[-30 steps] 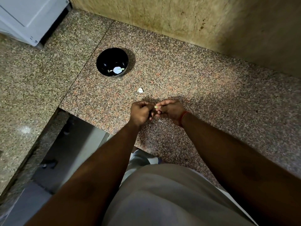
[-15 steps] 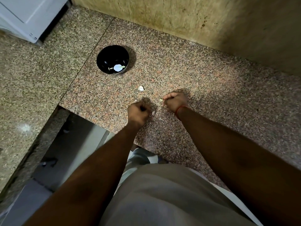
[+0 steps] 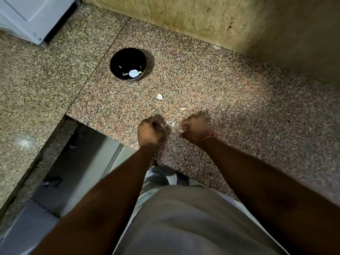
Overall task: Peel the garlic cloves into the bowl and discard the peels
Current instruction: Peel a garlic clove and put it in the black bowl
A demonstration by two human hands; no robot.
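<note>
Both hands rest as fists on the speckled table (image 3: 230,85), a little apart. The left hand (image 3: 150,132) is curled, and whether it holds anything cannot be told. The right hand (image 3: 196,129) is curled too, its contents hidden. Peel scraps (image 3: 172,124) lie between them. Just beyond the right hand lies a garlic clove (image 3: 182,108), another clove (image 3: 159,96) farther ahead, and the black bowl (image 3: 121,60) well beyond the left hand.

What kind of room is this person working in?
Most likely a home kitchen. A speckled granite counter runs into a corner, a black bowl holds bits of garlic, a garlic clove lies loose nearby, and a white appliance sits at the back.
</note>
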